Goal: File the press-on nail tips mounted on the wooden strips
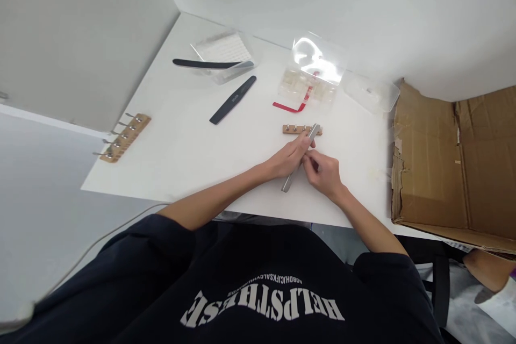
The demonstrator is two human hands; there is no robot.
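In the head view, my left hand (292, 157) is closed round a long grey nail file (287, 183), which slants across the palm. Right beside it, my right hand (324, 173) is closed in a pinch against the file and the left fingers. Whatever sits between the right fingertips is too small and covered to make out. Just beyond the hands lies a short wooden strip with metal pegs (289, 129); the upper end of the file partly covers its right side.
Two dark nail files, one straight (233, 100) and one curved (201, 64), lie left of centre. Behind are a clear compartment box (286, 86) with a red strip, and a clear packet (226, 47). A wooden hook strip (126, 138) lies left; a cardboard box (429, 172) stands right.
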